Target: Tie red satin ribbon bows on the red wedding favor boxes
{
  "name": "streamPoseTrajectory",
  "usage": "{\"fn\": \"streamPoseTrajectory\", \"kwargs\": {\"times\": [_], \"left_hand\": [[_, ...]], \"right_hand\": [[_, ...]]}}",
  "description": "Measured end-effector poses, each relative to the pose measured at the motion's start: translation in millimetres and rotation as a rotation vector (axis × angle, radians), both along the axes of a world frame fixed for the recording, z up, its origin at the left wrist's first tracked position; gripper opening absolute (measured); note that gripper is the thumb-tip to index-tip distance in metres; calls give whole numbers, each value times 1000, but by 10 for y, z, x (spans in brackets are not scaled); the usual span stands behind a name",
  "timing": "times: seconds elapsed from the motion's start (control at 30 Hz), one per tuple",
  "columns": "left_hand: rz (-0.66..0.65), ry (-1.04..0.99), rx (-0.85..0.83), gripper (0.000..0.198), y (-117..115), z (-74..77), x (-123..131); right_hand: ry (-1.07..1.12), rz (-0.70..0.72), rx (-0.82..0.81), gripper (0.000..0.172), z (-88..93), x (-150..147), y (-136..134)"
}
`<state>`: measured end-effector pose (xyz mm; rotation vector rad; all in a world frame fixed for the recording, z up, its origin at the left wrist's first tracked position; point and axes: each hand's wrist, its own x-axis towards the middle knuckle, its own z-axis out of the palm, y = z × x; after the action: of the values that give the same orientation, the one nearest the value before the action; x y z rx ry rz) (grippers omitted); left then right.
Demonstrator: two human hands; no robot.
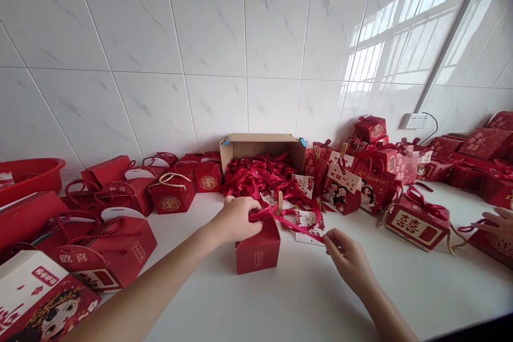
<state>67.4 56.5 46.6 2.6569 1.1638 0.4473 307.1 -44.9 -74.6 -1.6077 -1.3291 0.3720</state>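
A small red gift box (pixel 257 252) stands on the white table (pixel 304 299) in front of me. My left hand (pixel 236 219) rests on its top, fingers closed on a red ribbon (pixel 288 219) where it crosses the box. My right hand (pixel 344 254) pinches the ribbon's other end, to the right of the box. The ribbon runs stretched between the two hands.
An open cardboard box (pixel 260 145) full of red ribbons lies on its side against the tiled wall. Several red gift boxes crowd the left (pixel 116 246) and right (pixel 417 222). A red basin (pixel 28 176) sits far left. Another person's hand (pixel 495 222) shows at the right edge.
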Motion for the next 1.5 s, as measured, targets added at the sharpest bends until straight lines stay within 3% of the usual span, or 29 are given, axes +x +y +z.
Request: {"fn": "streamPoseTrajectory", "kwargs": {"times": [0.17, 0.33, 0.43, 0.53, 0.63, 0.7, 0.87, 1.0, 1.1, 1.33, 1.5], "left_hand": [[10, 26, -2, 13, -36, -36, 10], [9, 40, -11, 4, -38, -82, 45], [-31, -64, -74, 28, -36, -42, -48], [16, -369, -240, 47, 26, -42, -271], [174, -593, -376, 46, 130, -166, -534], [201, -629, -489, 48, 161, -293, -662], [51, -598, -709, 43, 8, -501, -747], [-21, -586, -795, 36, -100, -491, -820], [1, -641, -781, 39, -73, -469, -948], [53, -999, -879, 23, 60, -459, -1225], [213, -1201, -770, 24, 111, -429, -1351]], "right_hand": [[13, 1, -33, 35, 8, 2, -1], [19, 9, -51, 35, 12, 7, -10], [25, 4, -46, 36, -2, 17, -14], [25, -4, -40, 36, -10, 20, -21], [33, -2, -43, 36, -5, 17, -24], [44, -2, -52, 36, -3, 16, -20], [36, -23, -61, 38, -34, 26, 2], [42, -40, -53, 38, -51, 37, 12], [72, -52, -57, 39, -36, 40, 17], [68, -66, -32, 42, -25, 70, 45], [103, -68, 6, 43, -11, 150, 70]]}}
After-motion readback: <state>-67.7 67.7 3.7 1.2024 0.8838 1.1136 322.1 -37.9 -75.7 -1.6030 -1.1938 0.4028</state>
